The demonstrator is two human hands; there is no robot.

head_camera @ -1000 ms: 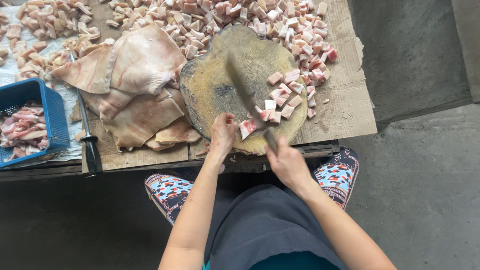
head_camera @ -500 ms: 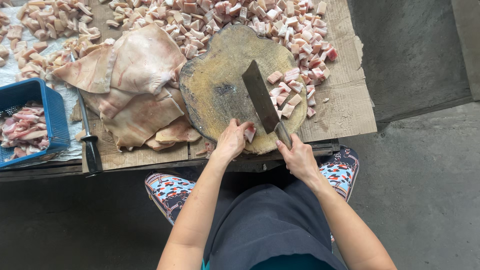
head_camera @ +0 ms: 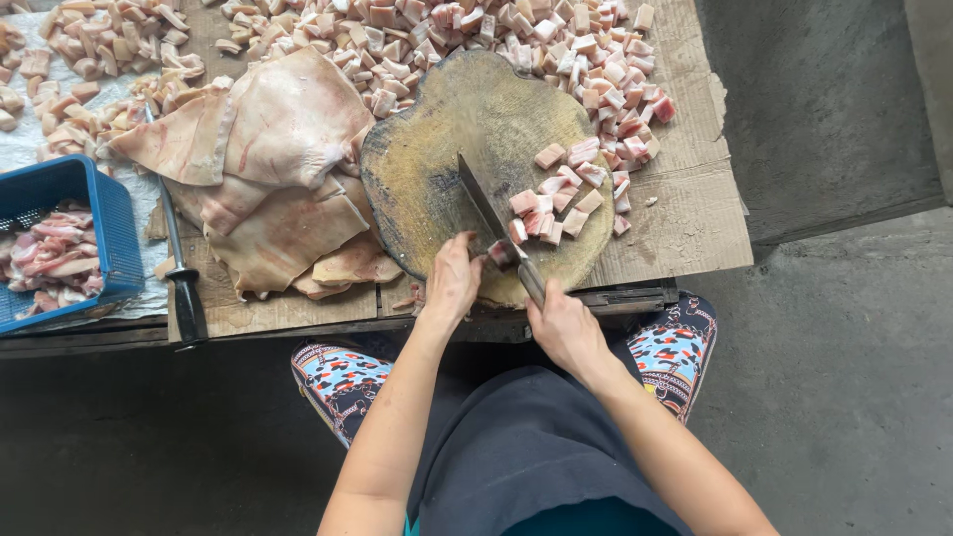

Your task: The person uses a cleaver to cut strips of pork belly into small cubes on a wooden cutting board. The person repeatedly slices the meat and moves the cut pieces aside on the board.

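My right hand (head_camera: 564,326) grips the handle of a cleaver (head_camera: 488,213) whose blade lies edge-down on a round wooden chopping block (head_camera: 437,149). My left hand (head_camera: 453,280) rests at the block's near edge, fingers on a small strip of pork (head_camera: 499,252) just left of the blade. Cut pork cubes (head_camera: 559,194) sit on the block to the right of the blade.
Large slabs of pork skin (head_camera: 268,169) lie left of the block on a cardboard-covered table (head_camera: 685,228). Heaps of cut cubes (head_camera: 476,30) spread along the far side. A blue basket (head_camera: 109,238) of meat stands at left, a sharpening steel (head_camera: 179,268) beside it.
The cleaver was lifted with its flat side showing half a second ago; now it has come down onto the block, edge-down, beside my left fingers.
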